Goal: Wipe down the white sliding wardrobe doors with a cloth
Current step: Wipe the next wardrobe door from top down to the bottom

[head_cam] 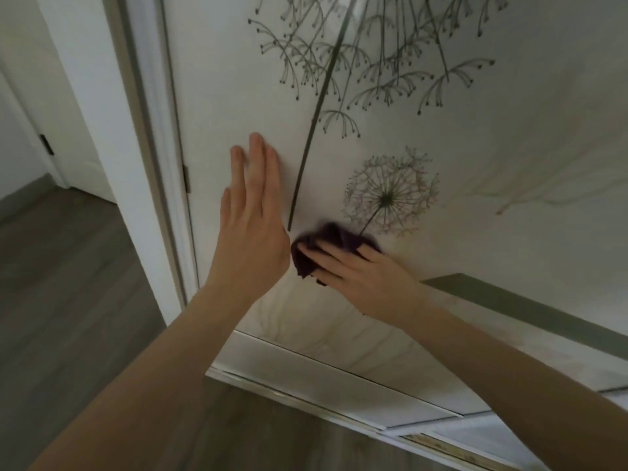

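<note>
The white sliding wardrobe door [492,158] fills the upper right and carries a print of dandelion heads and long stems. My left hand [251,226] lies flat against the door with its fingers straight and pointing up, just left of a dark printed stem. My right hand [356,273] presses a bunched dark purple cloth [336,236] against the door, fingers laid over it. The cloth sits at the foot of a small dandelion print. Both hands are close together, nearly touching.
The door's lower rail and floor track [306,399] run diagonally below my arms. A white door frame [149,164] stands at the left, with a hallway and another white door behind it. Grey-brown wood flooring [68,300] covers the left and bottom.
</note>
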